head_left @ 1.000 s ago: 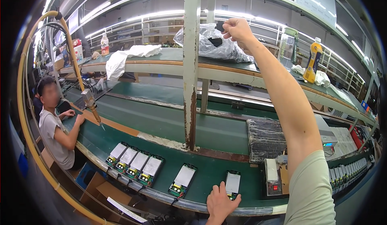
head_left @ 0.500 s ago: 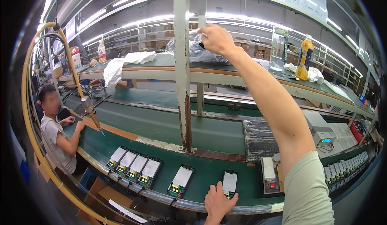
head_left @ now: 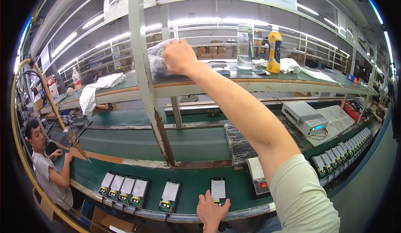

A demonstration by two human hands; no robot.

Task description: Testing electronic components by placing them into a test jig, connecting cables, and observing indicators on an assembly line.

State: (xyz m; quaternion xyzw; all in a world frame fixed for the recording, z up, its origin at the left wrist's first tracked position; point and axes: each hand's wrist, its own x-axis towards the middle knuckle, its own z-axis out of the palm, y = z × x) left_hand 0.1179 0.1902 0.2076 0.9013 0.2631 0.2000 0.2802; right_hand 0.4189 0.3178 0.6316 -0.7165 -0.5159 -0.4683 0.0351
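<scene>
My left hand is at the near edge of the green bench, its thumb and fingers closed about the near end of a circuit board with a pale flat plate on top. My right arm stretches up to the raised shelf, where my right hand is at a clear crumpled plastic bag. Its fingers are curled, and what lies between them is hidden. To the left of my left hand lies a similar circuit board, and farther left several more stand in a row.
A rusty white post rises beside my right hand. On the shelf stand a clear bottle and a yellow bottle. At the right are a box with a red switch, a power supply and a row of boards. A co-worker sits at the left.
The view has swung to the right, so the bench and shelf sit farther left in it. My right hand is now against the plastic bag, lower than before; my left hand stays on its board.
</scene>
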